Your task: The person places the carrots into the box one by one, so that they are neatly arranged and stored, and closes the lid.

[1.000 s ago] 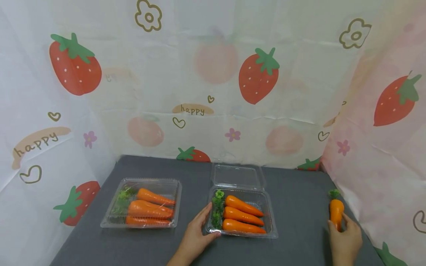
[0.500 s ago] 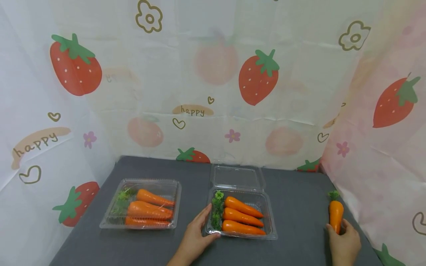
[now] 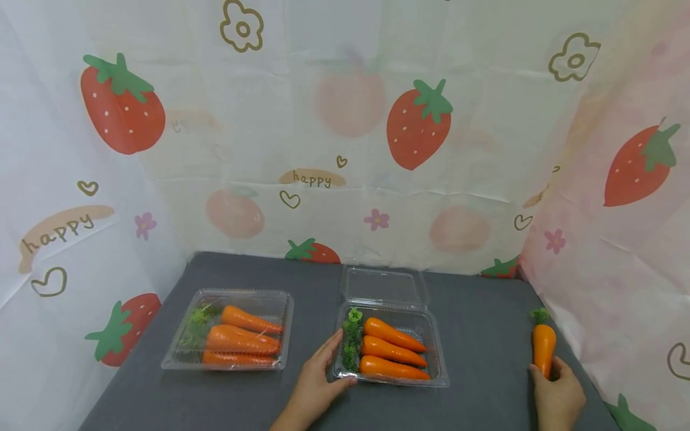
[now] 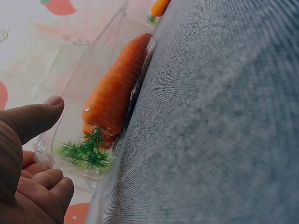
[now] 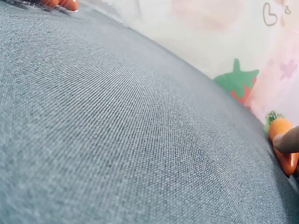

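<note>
An open clear plastic clamshell box (image 3: 439,374) stands near the middle of the table, with three orange carrots (image 3: 395,348) lying side by side in it. Their green tops (image 3: 353,335) point left. My left hand (image 3: 317,380) holds the box at its front left corner, thumb at the front rim and fingers along the left side. At the far right, my right hand (image 3: 559,392) pinches the lower end of another carrot (image 3: 544,346) between thumb and fingers. That carrot lies with its leafy top pointing away. The right wrist view shows only a thumb on this carrot (image 5: 285,161).
A closed clamshell box (image 3: 288,335) with several carrots inside stands at the left. The open box's lid (image 3: 385,285) lies back toward the rear curtain (image 3: 345,215). Grey cloth (image 3: 485,335) covers the table between the open box and the right hand.
My right hand has shifted very slightly left and nearer with the carrot, and more of the carrot's lower end shows. My left hand and both boxes stay in place.
</note>
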Tool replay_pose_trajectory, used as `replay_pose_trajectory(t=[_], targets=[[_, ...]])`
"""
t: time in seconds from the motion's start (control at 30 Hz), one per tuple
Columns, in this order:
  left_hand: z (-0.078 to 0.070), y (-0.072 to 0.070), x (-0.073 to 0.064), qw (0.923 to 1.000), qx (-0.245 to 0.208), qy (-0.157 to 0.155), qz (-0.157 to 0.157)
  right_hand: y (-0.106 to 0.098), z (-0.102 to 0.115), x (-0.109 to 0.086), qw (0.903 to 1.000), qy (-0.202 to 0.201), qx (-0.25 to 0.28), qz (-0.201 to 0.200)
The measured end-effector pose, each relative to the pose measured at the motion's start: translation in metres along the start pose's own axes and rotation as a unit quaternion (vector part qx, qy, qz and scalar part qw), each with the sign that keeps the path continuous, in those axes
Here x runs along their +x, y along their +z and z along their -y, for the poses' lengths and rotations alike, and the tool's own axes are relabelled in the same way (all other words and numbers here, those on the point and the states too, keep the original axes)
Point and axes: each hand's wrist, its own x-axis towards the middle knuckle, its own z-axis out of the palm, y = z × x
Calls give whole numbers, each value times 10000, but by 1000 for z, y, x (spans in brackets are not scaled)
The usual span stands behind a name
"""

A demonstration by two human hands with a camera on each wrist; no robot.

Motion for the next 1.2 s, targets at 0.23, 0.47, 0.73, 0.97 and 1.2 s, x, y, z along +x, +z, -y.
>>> replay_pose_trajectory(t=[0.23, 0.47, 0.73, 0.97, 1.2], targets=[[-1, -1, 1, 9999, 34, -108, 44, -1, 0, -1, 9998, -107, 46, -129], [2, 0, 1, 10000, 49, -80, 29, -1, -3, 0, 9997, -59, 169, -181], [1, -1, 0, 9999, -65, -93, 44, -3, -3, 0, 9992, 75, 354, -158], [2, 0, 2, 10000, -6, -84, 25, -4, -1, 0, 9989, 88, 442, -105], [2, 0, 1, 10000, 2, -42, 21, -3, 5, -3, 9987, 42, 501, -117]])
